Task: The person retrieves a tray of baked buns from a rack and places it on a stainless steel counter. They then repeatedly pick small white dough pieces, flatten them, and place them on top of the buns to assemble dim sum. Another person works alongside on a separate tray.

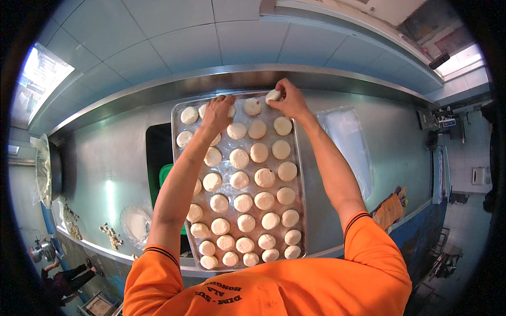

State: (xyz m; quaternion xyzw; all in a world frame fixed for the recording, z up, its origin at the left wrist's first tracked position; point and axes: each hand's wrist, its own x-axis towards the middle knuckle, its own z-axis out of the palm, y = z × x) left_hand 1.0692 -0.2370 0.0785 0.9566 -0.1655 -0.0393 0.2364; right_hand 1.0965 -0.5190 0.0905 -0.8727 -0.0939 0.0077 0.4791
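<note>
A metal baking tray [301, 210] lies lengthwise before me, with rows of pale, round, flattened dough pieces [239, 158] on it. At its far right corner my right hand [290, 100] pinches one round dough piece [272, 96] between thumb and fingers. Over the far row, left of the middle, is my left hand [218, 111]. Its fingers are bent down close together by the tray's far rim, and what lies beneath them is hidden. Dough pieces peek out on both sides of that hand. My left forearm covers part of the tray's left side.
The tray rests on a steel counter [105, 152] with a raised back edge against a tiled wall. A clear plastic sheet [345, 142] lies right of it. Farther right is an orange cloth [389, 211]. On the left are a plastic-wrapped bowl [138, 225], small scraps and a black-and-green container [164, 174].
</note>
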